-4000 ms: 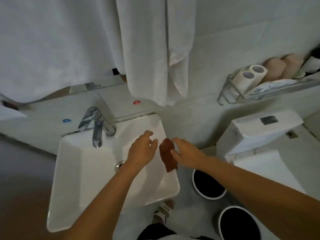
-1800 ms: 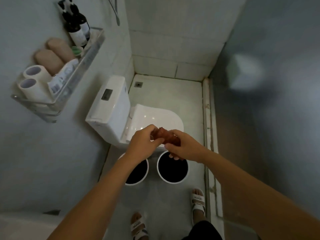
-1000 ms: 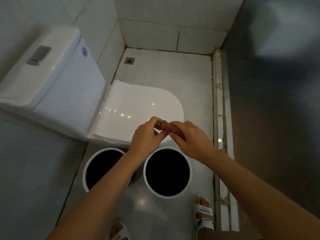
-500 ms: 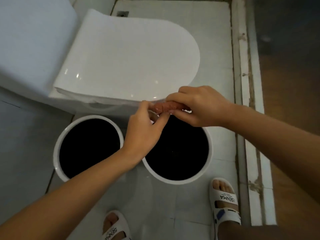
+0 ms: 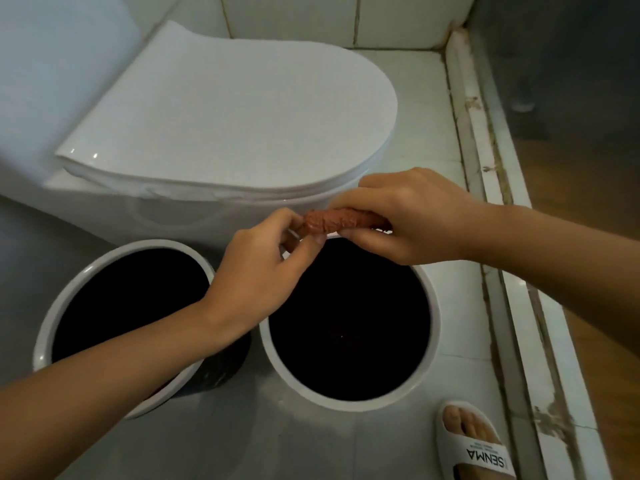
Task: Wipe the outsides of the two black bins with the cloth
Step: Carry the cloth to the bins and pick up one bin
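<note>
— What stays out of sight here?

— The black outer walls of both bins are mostly hidden. The left bin (image 5: 69, 299) shows only a dark strip of side beneath the forearm, and the right bin (image 5: 434, 327) shows just its pale rim and black inside. The toilet (image 5: 225, 109) is cut off at the left and top edges, and one sandalled foot (image 5: 474, 445) runs off the bottom.

— And the cloth?

— The reddish-brown cloth (image 5: 341, 219) is bunched into a tight roll, held level above the far rim of the right bin, just in front of the toilet bowl. Its right end disappears inside the right hand (image 5: 412, 216), whose fingers curl round it. The left hand (image 5: 266, 271) pinches the other end between thumb and fingertips (image 5: 313, 239). Whether the cloth touches the rim cannot be told.

— What differs from half a second ago?

— The view sits a little closer and takes in more of the back wall tiles. The second sandal at the lower left has gone from the frame. Both hands keep the same grip on the roll.
</note>
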